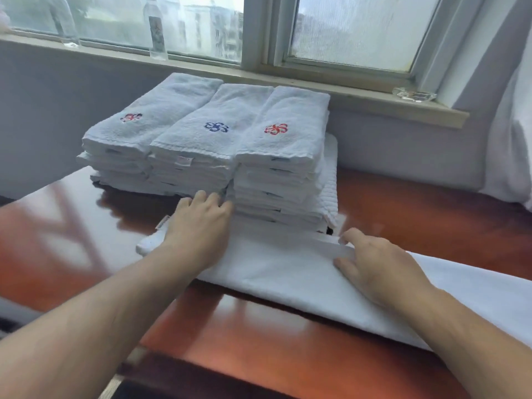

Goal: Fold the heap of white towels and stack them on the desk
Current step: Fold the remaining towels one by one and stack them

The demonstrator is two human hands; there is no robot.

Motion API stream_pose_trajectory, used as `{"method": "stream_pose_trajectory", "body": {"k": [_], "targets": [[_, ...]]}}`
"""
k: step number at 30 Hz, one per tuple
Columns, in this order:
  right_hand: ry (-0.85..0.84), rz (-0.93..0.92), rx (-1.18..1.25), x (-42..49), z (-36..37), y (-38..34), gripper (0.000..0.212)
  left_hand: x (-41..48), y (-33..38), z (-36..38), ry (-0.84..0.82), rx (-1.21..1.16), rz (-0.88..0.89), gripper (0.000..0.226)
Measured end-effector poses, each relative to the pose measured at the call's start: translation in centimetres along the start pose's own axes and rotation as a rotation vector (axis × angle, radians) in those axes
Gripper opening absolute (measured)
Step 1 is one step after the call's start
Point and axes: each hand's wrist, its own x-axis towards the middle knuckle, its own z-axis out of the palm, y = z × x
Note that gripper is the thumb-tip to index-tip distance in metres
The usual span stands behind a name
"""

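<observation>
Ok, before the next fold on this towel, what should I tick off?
1. Left hand rests on the towel, holding it down: ok.
2. Right hand has a grip on the towel's banded edge: ok.
3. Towel lies smooth on the desk: ok where visible; its right end runs out of view, cannot tell.
4. Folded stacks stand level and tidy: ok.
5. Towel's far edge is clear of the stacks: cannot tell, that strip is blurred.
</observation>
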Motion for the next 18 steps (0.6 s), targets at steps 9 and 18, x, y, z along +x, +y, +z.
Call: {"method": "stream_pose_trajectory", "body": {"k": [9,18], "targets": [[0.035,0.31,-0.243,-9.9,-1.6,9.0,0.053,0.3,16.6,-2.4,-0.111,-0.413,0.321,0.05],[0.167,0.566,-0.346,-18.6,-3.9,18.2,0.041,0.4,28.5,-5.6,0.005,-0.548,0.568,0.04]]}}
